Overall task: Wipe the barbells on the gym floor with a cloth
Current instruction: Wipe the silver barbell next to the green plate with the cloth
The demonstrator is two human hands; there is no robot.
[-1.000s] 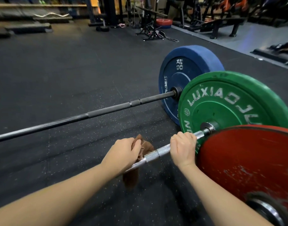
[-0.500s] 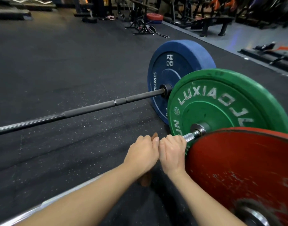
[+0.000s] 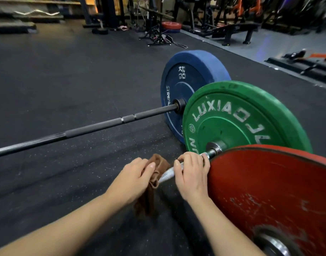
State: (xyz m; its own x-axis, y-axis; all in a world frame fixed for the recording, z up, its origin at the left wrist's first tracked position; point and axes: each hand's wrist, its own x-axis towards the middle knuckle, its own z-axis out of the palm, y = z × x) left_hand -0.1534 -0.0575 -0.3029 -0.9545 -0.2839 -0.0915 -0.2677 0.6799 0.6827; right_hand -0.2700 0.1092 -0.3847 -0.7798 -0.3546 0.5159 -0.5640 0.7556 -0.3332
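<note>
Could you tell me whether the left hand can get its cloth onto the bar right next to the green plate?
Probably not yet: the right hand grips the silver bar on that stretch by the green plate, so the left hand, holding the brown cloth on the bar beside it, is blocked.
</note>
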